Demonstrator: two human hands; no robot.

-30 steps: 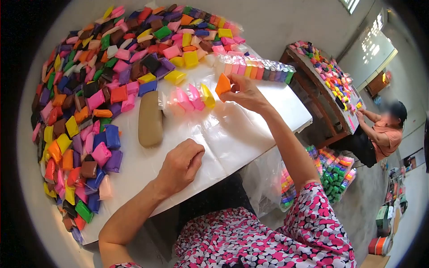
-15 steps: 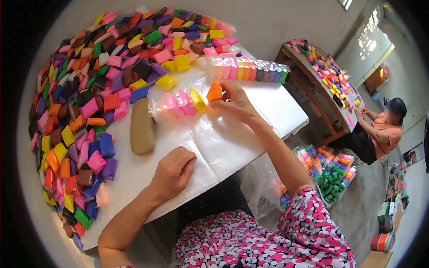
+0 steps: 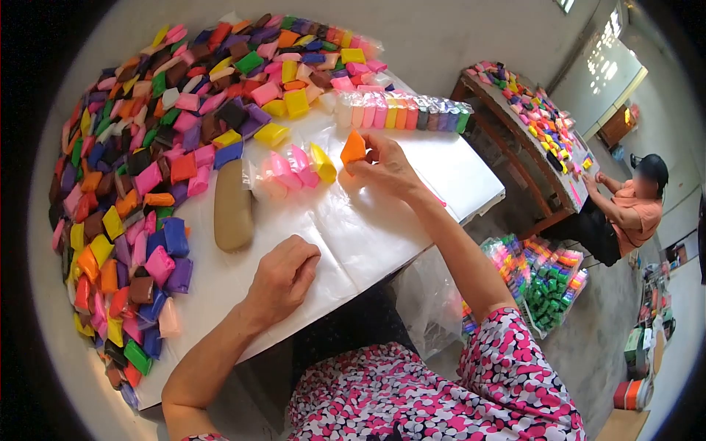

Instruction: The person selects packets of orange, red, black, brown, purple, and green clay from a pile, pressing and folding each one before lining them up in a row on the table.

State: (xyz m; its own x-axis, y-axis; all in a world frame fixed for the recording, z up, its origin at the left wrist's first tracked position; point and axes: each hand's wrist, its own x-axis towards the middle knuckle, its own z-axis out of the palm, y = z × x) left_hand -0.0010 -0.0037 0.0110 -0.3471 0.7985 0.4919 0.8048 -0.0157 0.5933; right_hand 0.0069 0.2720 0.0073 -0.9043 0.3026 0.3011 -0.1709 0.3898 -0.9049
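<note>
My right hand pinches an orange packet by its edge, just above the white sheet. Left of it, a yellow packet and pink packets lie in a row at a clear plastic wrapper. Curled into a loose fist, my left hand rests on the white sheet near the table's front edge, with nothing showing in it. A long olive-brown block lies between that hand and the heap of small coloured packets.
Behind my right hand lies a filled clear strip of packets in several colours. Bags of bundled packets stand on the floor at right. A co-worker sits at another table heaped with packets.
The view has shifted slightly. My right hand still holds the orange packet in nearly the same place, and my left hand stays curled on the sheet.
</note>
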